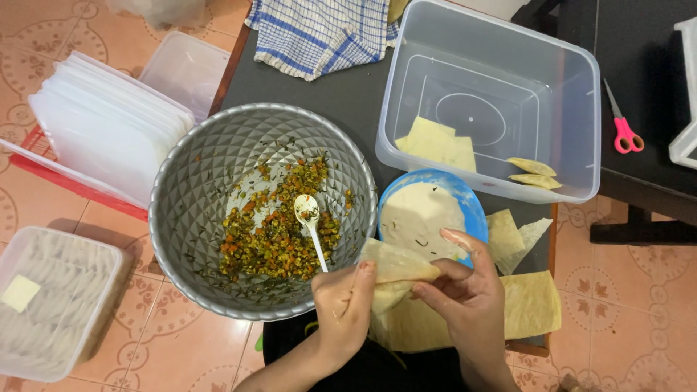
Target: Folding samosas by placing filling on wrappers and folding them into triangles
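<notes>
Both hands are gripping a folded pastry wrapper [396, 270] between them: the left hand [343, 303] pinching its left edge, the right hand [465, 290] its right, just near of the blue plate [472, 207].

1. bowl [196, 189]: silver-grey, diamond-embossed pattern, at the table's left edge.
2. filling [279, 221]: olive green with orange and red flecks.
3. spoon [308, 218]: white.
4. plate [470, 199]: blue, coated with off-white paste.
5. pastry sheet [396, 265]: pale yellow-beige.
6. cloth [319, 29]: white with blue checks, at the table's far edge.
7. scissors [624, 134]: pink handles.
8. table [319, 91]: dark grey top.
9. floor tiles [185, 348]: peach with pale ornamental pattern.
10. rack [65, 181]: red.
</notes>
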